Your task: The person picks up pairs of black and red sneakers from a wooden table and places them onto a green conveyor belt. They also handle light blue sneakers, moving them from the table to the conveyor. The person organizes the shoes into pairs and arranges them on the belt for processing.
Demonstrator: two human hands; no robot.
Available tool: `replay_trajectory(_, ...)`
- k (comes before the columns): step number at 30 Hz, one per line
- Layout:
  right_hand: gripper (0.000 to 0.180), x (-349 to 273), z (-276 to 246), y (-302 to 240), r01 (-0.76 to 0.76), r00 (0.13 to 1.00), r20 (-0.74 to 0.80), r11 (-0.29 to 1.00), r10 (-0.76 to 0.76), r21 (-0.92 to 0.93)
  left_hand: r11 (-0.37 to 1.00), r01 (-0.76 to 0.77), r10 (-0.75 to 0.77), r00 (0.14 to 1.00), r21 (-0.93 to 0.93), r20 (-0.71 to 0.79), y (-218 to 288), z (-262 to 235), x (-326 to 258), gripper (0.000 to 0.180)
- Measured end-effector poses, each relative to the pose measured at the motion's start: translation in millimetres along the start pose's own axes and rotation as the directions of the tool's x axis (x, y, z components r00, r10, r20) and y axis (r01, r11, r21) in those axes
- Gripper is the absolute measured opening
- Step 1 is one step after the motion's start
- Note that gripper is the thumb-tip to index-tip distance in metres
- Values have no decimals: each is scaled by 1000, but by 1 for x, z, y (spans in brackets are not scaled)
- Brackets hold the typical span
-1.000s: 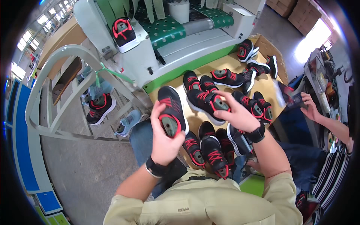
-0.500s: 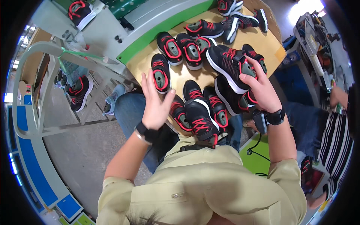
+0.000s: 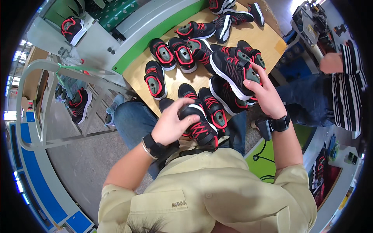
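At the near edge of the wooden tabletop [image 3: 268, 39], the left hand [image 3: 171, 124] cups over a black-and-red sneaker [image 3: 200, 126] in the lap, while the right hand [image 3: 266, 95] grips another sneaker [image 3: 231, 72] by its heel, tilted as if for inspection.

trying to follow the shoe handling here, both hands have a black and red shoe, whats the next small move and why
Probably lift the near shoe up off the lap. The left hand is closed over its heel end while it lies at the wooden table edge among other shoes, and the right hand already holds the other shoe raised above the pile, so the two could be brought together.
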State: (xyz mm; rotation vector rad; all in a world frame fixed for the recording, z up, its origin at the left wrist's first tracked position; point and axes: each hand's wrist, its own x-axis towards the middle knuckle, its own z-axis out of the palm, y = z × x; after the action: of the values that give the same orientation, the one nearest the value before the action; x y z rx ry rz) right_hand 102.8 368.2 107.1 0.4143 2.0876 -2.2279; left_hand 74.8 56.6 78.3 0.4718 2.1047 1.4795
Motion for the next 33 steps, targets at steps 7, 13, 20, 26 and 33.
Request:
replay_trajectory(7,67,-8,27,-1,75,995,83,971,-58,-226,992,-122,124,990,29,-74,-17,-60,75,39)
replay_trajectory(13,83,-15,69,43,164,976,189,931,-106,-326,998,-67,68,974,10,-216,-40,-11,33,54)
replay_trajectory(20,85,-9,79,33,320,944,247,798,-220,-511,961,-81,143,964,264,-225,4,16,30,118)
replay_trajectory(26,79,34,70,-27,455,889,265,780,-373,-429,966,-190,144,960,-178,-241,46,-42,55,89)
replay_trajectory(33,68,272,134,-215,673,730,138,668,-669,-319,781,-306,621,480,545,-620,116,-228,174,79)
